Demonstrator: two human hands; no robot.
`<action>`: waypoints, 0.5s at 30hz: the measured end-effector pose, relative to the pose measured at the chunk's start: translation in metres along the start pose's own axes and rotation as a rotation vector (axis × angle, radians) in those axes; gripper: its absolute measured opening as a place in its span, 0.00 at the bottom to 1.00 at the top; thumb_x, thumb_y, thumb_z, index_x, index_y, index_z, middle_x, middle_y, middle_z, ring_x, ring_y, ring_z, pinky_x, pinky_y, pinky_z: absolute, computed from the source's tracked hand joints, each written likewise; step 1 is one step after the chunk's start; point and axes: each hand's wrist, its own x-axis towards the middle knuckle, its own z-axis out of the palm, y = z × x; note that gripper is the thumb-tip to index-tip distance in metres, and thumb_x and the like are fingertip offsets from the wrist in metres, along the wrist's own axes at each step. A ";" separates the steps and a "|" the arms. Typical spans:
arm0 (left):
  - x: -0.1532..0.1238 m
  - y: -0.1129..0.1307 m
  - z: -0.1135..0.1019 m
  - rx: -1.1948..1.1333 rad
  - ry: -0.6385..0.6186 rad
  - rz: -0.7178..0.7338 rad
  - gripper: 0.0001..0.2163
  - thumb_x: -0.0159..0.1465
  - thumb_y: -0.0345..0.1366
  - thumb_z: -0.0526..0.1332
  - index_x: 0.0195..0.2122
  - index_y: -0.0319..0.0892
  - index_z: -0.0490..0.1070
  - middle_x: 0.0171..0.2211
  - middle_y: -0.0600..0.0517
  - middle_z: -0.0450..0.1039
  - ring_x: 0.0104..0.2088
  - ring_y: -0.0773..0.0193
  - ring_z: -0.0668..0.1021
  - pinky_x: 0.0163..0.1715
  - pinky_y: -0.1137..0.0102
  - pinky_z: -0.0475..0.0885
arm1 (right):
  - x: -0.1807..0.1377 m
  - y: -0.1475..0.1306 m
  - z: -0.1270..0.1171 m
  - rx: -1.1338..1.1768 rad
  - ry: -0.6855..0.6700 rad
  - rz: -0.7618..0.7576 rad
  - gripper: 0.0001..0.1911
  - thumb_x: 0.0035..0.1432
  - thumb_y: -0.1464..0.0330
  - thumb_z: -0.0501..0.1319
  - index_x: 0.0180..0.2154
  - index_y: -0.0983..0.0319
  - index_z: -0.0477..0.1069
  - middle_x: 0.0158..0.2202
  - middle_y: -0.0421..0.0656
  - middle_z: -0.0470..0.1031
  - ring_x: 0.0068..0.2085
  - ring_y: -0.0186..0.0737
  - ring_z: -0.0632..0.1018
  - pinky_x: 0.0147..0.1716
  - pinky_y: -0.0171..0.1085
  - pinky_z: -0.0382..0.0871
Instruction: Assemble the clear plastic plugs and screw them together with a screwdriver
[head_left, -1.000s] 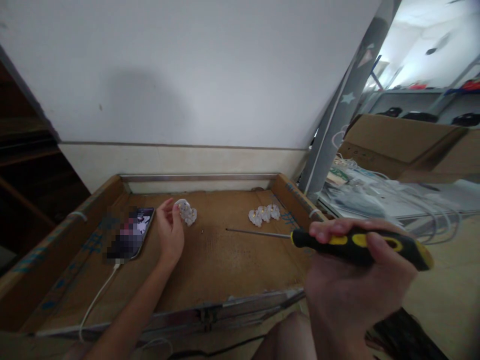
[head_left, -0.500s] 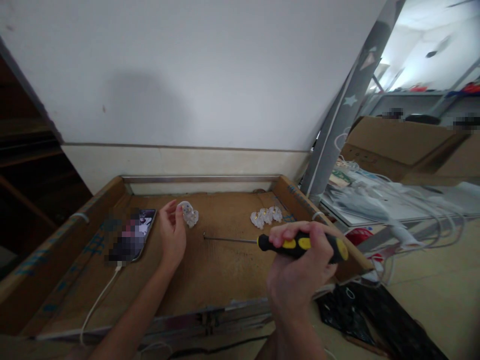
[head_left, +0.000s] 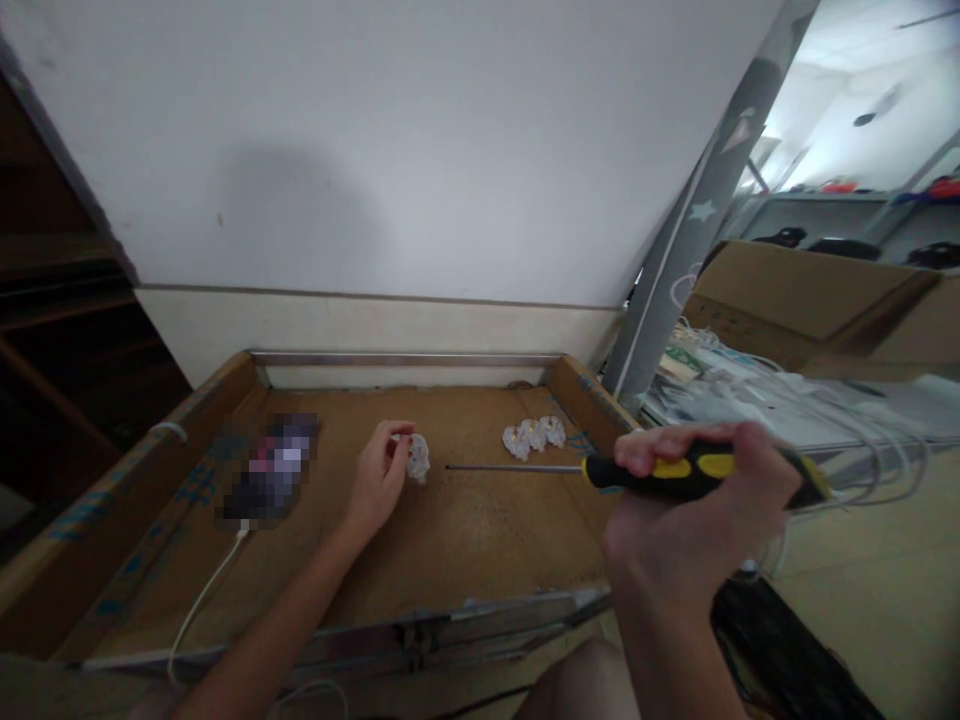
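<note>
My right hand [head_left: 682, 520] is wrapped round the black and yellow handle of a screwdriver [head_left: 517, 469]. Its thin metal shaft points left, level above the cardboard-lined tray. The tip ends a short way right of a small clear, bumpy plastic piece [head_left: 418, 460], apart from it. My left hand [head_left: 382, 470] pinches that piece at its left edge between thumb and fingers. Farther right on the tray floor lies a row of similar clear plastic pieces [head_left: 534, 436] with gold-coloured spots.
A phone [head_left: 274, 470] with a white cable [head_left: 206, 580] lies at the left of the cardboard tray [head_left: 480, 560]. The tray's raised sides border it left and right. A grey post [head_left: 667, 230], an open cardboard box [head_left: 787, 295] and loose cables stand at the right.
My left hand has moved right with the clear plastic piece, which has turned. The screwdriver in my right hand has shifted right and slightly up.
</note>
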 end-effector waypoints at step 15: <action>-0.003 0.000 0.002 0.298 -0.222 0.299 0.07 0.60 0.34 0.58 0.39 0.46 0.71 0.39 0.50 0.75 0.43 0.56 0.74 0.46 0.58 0.67 | 0.006 -0.019 0.010 0.005 -0.107 -0.052 0.10 0.44 0.61 0.60 0.20 0.59 0.62 0.12 0.31 0.59 0.12 0.28 0.59 0.11 0.32 0.53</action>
